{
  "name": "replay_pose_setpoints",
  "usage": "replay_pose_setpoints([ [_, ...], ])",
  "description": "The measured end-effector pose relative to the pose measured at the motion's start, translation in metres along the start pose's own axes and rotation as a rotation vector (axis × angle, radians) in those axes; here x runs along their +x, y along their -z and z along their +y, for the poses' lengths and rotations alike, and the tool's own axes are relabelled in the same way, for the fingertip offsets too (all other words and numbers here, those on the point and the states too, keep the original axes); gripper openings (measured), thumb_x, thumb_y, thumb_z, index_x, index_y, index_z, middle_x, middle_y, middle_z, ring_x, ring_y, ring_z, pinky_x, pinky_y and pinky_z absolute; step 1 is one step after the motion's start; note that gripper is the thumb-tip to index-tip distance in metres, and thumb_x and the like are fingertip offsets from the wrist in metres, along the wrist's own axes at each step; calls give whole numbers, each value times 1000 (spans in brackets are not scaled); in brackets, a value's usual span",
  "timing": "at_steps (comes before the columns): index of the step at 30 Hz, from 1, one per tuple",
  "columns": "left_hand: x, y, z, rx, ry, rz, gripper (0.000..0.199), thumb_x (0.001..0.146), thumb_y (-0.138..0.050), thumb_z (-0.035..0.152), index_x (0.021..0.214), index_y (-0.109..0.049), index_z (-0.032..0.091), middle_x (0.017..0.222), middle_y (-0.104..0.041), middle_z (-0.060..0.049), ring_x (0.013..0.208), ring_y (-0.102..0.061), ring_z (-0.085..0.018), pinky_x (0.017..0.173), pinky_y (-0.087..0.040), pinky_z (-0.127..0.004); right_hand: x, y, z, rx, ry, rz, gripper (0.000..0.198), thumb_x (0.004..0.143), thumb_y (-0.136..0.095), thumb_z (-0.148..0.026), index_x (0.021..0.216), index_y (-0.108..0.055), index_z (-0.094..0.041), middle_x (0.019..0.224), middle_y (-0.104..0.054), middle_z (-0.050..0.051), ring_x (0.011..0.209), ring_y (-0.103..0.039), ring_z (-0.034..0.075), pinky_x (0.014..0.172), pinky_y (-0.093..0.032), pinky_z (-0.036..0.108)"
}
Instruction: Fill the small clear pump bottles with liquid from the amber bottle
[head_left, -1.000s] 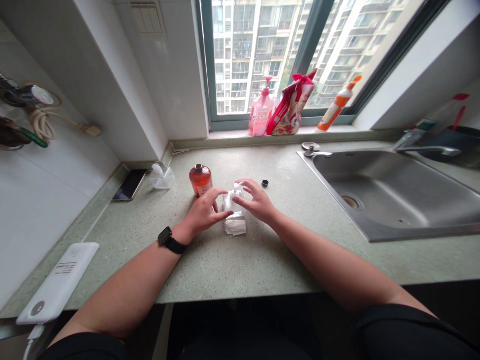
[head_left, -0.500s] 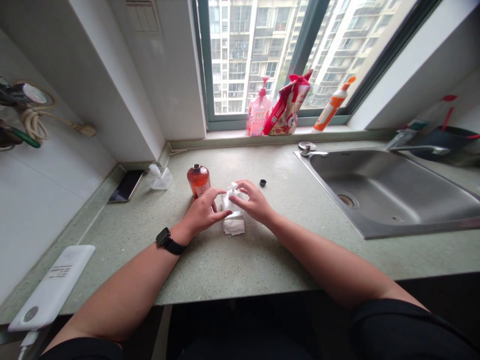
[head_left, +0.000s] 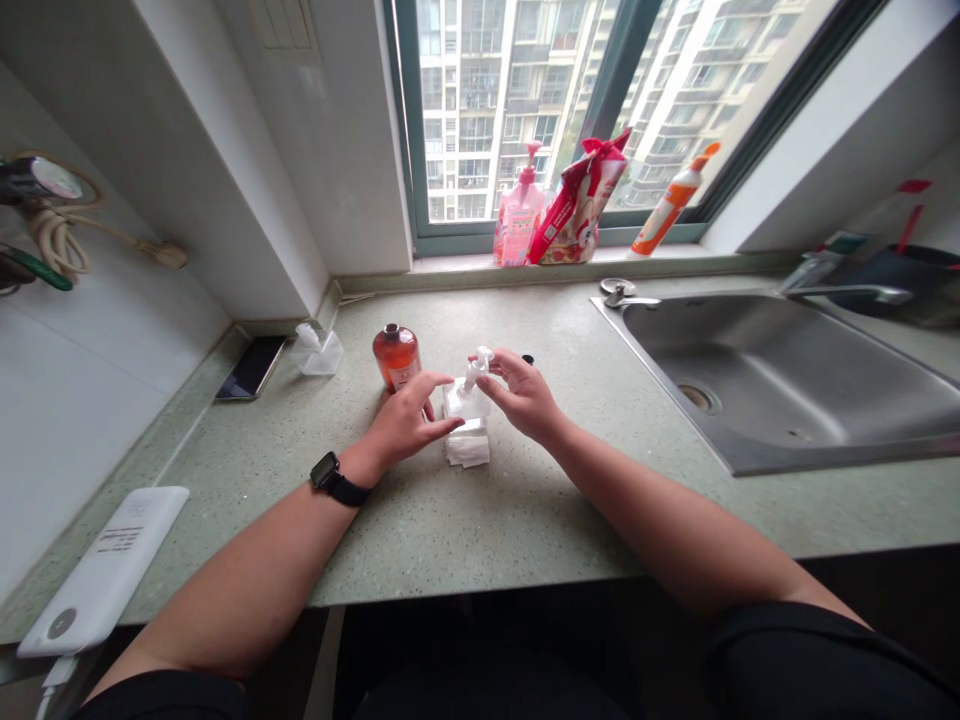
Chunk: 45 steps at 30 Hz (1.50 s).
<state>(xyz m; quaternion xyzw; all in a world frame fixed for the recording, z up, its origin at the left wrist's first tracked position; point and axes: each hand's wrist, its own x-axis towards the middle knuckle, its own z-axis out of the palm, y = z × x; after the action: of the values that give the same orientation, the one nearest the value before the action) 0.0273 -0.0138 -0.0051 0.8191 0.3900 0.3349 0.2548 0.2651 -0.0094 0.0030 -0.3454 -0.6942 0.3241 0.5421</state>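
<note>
Between my hands a small clear bottle (head_left: 466, 402) stands on the counter. My left hand (head_left: 411, 412) curves around its left side, thumb in front and index finger near the top corner. My right hand (head_left: 523, 396) pinches a white pump head (head_left: 480, 366), which tilts to the right above the bottle's neck. Whether its tube is still inside the bottle is hard to see. Just behind my left hand is an amber bottle (head_left: 397, 355) with an uncapped neck. A white folded piece, perhaps tissue (head_left: 468, 449), lies before the clear bottle.
A black cap (head_left: 528, 359) is partly hidden behind my right hand. To the left are another clear pump bottle (head_left: 318, 352), a phone (head_left: 252, 368) and a white power bank (head_left: 105, 570). A steel sink (head_left: 795, 385) is at right. Bottles and a red bag (head_left: 579, 205) line the sill.
My right hand has moved up and right with the pump head, which now tilts away from the clear bottle. My left hand has stayed at the bottle's side.
</note>
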Motion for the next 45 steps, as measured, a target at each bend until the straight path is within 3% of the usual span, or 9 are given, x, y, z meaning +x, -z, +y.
replay_pose_setpoints([
  [4,0,0,-1,0,-11,-1,56,92,-82,45,138,-61,23,120,-69,-6,69,-64,-12,72,-60,-31,3,4,-2,-11,9,-19,41,99,-71,-57,125,-77,-26,119,-72,10,112,-72,26,103,-60,46],
  [9,0,0,0,-6,-7,-8,56,92,-83,44,139,-61,22,122,-69,-6,69,-63,-12,71,-60,-30,6,12,-4,43,20,-1,35,96,-76,-54,119,-77,-28,117,-71,7,113,-71,25,105,-59,46],
  [16,0,0,-2,5,-17,-11,55,93,-83,43,139,-60,23,125,-68,-7,70,-64,-12,72,-60,-31,8,18,-12,154,-117,79,44,86,-84,-63,112,-75,-28,114,-77,6,105,-72,25,101,-60,47],
  [23,0,0,-3,12,-16,-21,55,93,-82,44,140,-60,23,126,-68,-7,71,-64,-12,73,-60,-31,8,21,-13,215,-163,117,42,83,-88,-59,110,-76,-29,107,-77,3,99,-71,22,94,-59,41],
  [33,1,1,-3,13,-12,-32,56,93,-82,44,140,-59,24,127,-68,-7,72,-65,-12,73,-61,-31,9,27,-8,153,-224,86,49,82,-85,-66,112,-76,-28,104,-77,5,100,-72,24,94,-59,43],
  [41,0,2,0,10,-5,-31,55,93,-83,42,140,-60,24,127,-68,-7,71,-64,-12,72,-61,-30,10,49,-6,114,-270,-41,46,80,-89,-60,107,-76,-25,90,-70,1,80,-64,17,70,-51,31],
  [45,0,2,2,17,2,-32,55,92,-83,41,139,-60,23,123,-69,-6,71,-64,-12,71,-60,-30,12,64,-5,47,-277,-126,39,80,-89,-53,103,-75,-25,91,-69,0,77,-59,16,69,-49,31],
])
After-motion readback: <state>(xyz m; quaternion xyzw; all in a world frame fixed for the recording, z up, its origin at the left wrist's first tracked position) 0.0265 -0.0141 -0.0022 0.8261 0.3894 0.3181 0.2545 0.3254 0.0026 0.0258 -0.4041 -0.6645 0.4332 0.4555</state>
